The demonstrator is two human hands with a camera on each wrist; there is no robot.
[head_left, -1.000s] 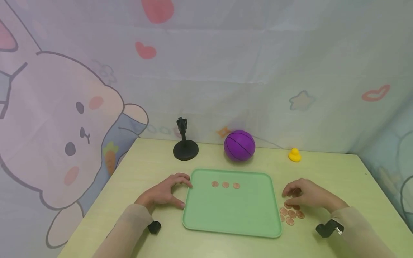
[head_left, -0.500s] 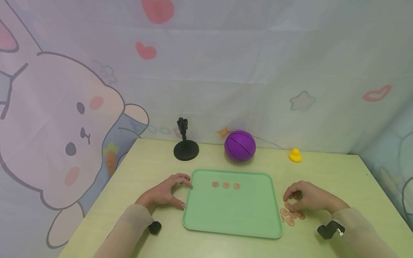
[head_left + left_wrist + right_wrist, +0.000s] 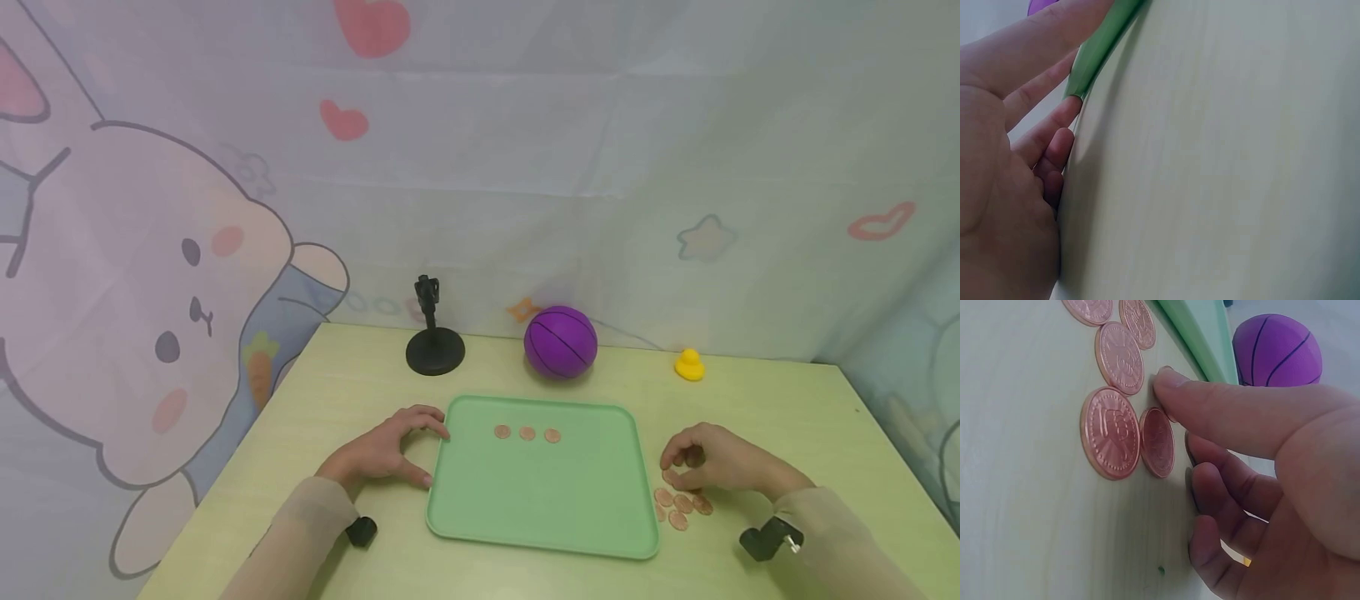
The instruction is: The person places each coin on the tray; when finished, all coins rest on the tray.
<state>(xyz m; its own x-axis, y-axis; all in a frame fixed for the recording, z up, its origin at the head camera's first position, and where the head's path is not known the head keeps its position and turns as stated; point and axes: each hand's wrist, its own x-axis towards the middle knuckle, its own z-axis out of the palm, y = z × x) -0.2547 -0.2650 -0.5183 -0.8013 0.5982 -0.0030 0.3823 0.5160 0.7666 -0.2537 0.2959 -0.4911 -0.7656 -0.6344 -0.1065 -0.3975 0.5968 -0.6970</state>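
Observation:
A light green tray lies on the table with a row of three copper coins near its far edge. My left hand rests at the tray's left side, thumb and forefinger spread and touching the rim; in the left wrist view, fingertips meet the green edge. Right of the tray, my right hand is over a cluster of loose copper coins. Its thumb and forefinger pinch one coin low over the tabletop. In the right wrist view, the thumb mostly hides that coin, beside several flat ones.
Behind the tray sits a purple ball with black lines. A black stand with a round base is at the back left, and a yellow rubber duck at the back right. A printed cloth hangs behind the table.
The right thumb and forefinger have closed in on a coin at the far side of the cluster, and the coin has shifted slightly away from the others. The left hand and tray stay put.

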